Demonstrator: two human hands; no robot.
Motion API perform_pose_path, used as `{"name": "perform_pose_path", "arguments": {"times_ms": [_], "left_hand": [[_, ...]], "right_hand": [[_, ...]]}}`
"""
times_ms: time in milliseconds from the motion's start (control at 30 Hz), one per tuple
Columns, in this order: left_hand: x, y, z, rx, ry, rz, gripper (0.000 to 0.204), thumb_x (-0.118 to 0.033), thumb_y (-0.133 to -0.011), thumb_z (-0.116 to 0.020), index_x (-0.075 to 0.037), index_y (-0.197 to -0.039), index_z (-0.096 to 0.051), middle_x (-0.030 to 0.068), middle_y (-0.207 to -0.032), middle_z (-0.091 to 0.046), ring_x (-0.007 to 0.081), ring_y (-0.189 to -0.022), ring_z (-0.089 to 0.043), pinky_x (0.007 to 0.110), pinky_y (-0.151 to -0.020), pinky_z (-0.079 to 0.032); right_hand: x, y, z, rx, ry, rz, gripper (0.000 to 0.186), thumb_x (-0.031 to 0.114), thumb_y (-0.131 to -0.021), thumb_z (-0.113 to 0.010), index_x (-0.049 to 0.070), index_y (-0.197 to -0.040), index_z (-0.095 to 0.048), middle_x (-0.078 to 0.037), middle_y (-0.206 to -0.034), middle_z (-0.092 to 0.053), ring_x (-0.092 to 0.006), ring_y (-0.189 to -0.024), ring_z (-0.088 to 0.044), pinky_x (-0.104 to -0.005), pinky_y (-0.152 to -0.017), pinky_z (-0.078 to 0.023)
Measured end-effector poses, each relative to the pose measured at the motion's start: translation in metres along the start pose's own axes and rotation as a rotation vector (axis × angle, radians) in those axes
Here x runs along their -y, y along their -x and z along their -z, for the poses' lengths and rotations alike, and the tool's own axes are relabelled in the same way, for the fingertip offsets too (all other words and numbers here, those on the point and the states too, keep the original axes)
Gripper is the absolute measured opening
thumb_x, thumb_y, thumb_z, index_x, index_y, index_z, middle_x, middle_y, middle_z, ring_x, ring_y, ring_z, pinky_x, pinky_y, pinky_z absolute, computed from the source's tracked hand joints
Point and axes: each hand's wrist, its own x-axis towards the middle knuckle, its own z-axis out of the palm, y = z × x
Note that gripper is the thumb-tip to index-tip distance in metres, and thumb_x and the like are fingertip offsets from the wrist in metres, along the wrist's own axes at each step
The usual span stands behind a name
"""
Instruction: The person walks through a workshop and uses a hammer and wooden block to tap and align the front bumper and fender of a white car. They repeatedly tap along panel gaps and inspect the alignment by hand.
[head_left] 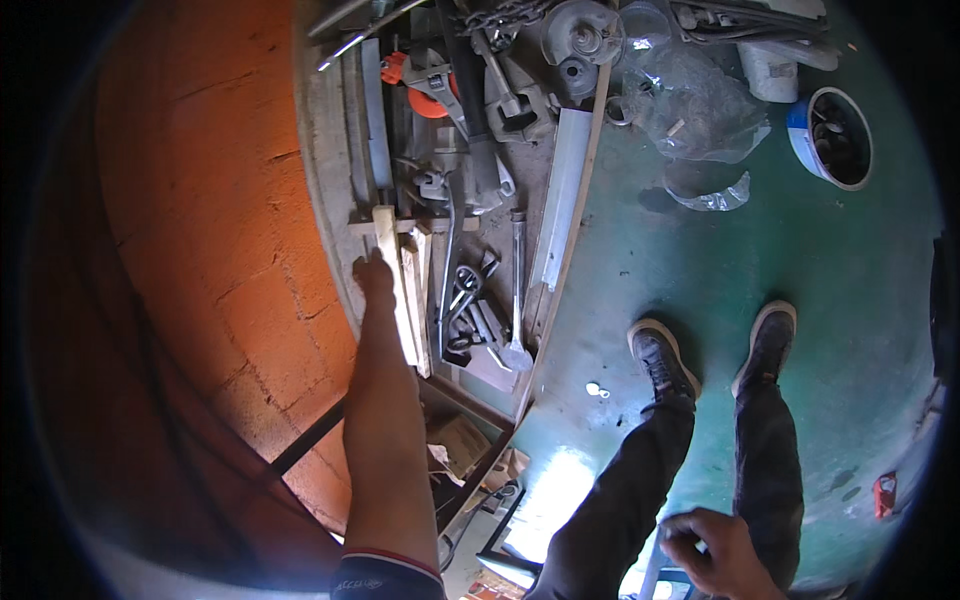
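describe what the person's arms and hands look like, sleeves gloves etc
Both hands are bare, no gloves. The left hand ends a long bare forearm whose dark short sleeve has a red and white band at its hem. The right hand shows no sleeve, watch or ring.

A cluttered workbench (330, 160) carries wrenches (517, 290), wooden slats (395, 285), a chain (500, 15) and metal parts (580, 35).

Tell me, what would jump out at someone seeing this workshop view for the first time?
The left hand reaches to a pale wooden strip at the near end of a workbench crowded with wrenches and metal parts, against an orange brick wall. Below lies a green floor with two dark shoes, and the right hand hangs curled at the lower edge.
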Motion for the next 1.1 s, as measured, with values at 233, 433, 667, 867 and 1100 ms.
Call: {"name": "perform_pose_path", "arguments": {"times_ms": [233,433,667,867,1100], "left_hand": [[-0.007,-0.101,-0.018,0.08,0.533,0.378,0.044,-0.047,-0.093,-0.074,-0.004,-0.084,-0.069,0.008,-0.075,-0.064,0.0206,-0.058,-0.059,0.038,-0.048,-0.045],[-0.054,-0.072,-0.002,-0.011,0.791,0.296,0.02,-0.021,-0.091,-0.074,-0.009,-0.08,-0.063,0.0009,-0.066,-0.059,0.0167,-0.054,-0.054,0.033,-0.048,-0.04],[-0.131,0.091,0.116,-0.526,0.478,-0.42,0.019,-0.01,-0.099,-0.067,0.006,-0.106,-0.059,0.0235,-0.124,-0.065,0.0344,-0.102,-0.066,0.045,-0.084,-0.054],[-0.196,0.314,0.223,-0.18,0.532,-0.476,0.021,-0.005,-0.098,-0.069,0.001,-0.115,-0.058,0.0197,-0.123,-0.067,0.0321,-0.109,-0.066,0.044,-0.094,-0.052],[-0.14,0.526,0.401,0.439,1.277,0.172,0.05,-0.016,-0.097,-0.072,0.007,-0.136,-0.049,0.0143,-0.117,-0.066,0.0256,-0.107,-0.064,0.039,-0.097,-0.05]], "right_hand": [[0.04,-0.018,0.054,-0.072,-0.082,-0.077,0.022,0.001,-0.089,-0.073,0.001,-0.11,-0.071,-0.016,-0.095,-0.074,-0.026,-0.078,-0.072,-0.0347,-0.064,-0.055],[0.048,-0.032,0.051,-0.13,-0.042,0.005,0.02,-0.001,-0.088,-0.072,0.001,-0.108,-0.072,-0.014,-0.098,-0.074,-0.0217,-0.077,-0.07,-0.0312,-0.065,-0.054],[0.021,-0.03,0.024,-0.004,0.096,-0.069,0.023,0.014,-0.093,-0.073,0.003,-0.113,-0.07,-0.017,-0.1,-0.074,-0.0303,-0.083,-0.073,-0.0384,-0.068,-0.056],[-0.01,-0.052,0.002,-0.209,0.481,0.019,0.039,0.033,-0.085,-0.08,0.011,-0.116,-0.069,-0.008,-0.087,-0.073,-0.0303,-0.074,-0.072,-0.0423,-0.067,-0.058],[0.066,0.061,0.012,-0.1,0.71,0.483,0.066,0.042,-0.081,-0.082,0.013,-0.137,-0.062,-0.014,-0.124,-0.066,-0.0397,-0.111,-0.064,-0.0495,-0.091,-0.055]]}}
